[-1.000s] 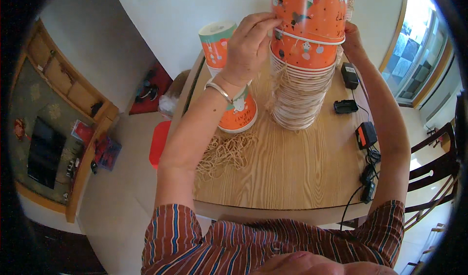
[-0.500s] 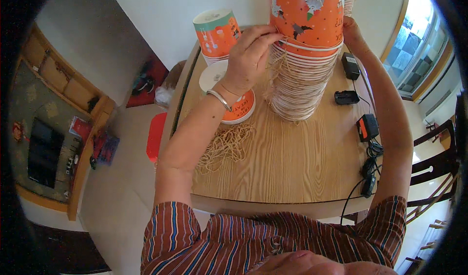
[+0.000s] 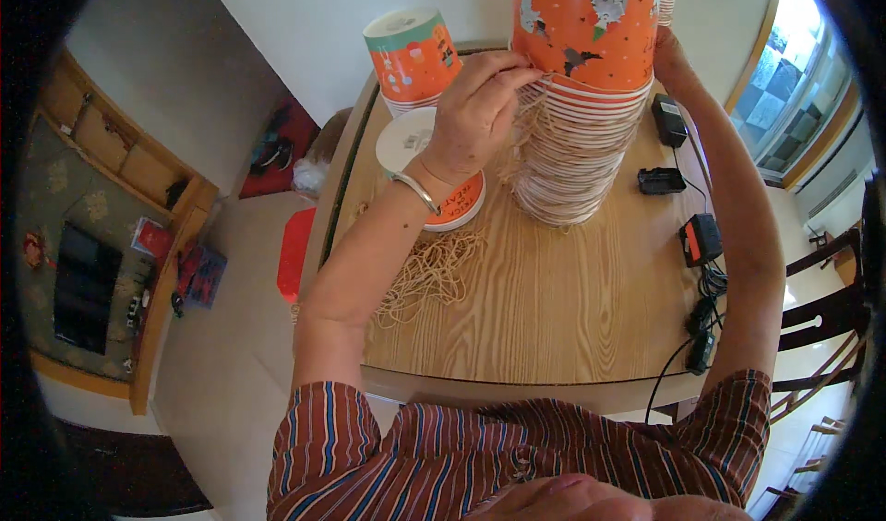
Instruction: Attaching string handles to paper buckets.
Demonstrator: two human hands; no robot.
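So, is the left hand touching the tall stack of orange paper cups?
Touching. The head view shows the left hand with its fingertips pinched against the rims of the tall stack of orange paper cups, no gap between them.

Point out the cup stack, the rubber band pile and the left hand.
cup stack [image 3: 577, 161], head view, on the nested rims low on the stack.
rubber band pile [image 3: 426, 276], head view, on the middle of the tangle.
left hand [image 3: 475, 115], head view, on the back of the hand.

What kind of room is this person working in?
Most likely a home living or dining room: a wooden table, dark dining chairs beside it, and a wooden shelf unit with a flat screen along the wall.
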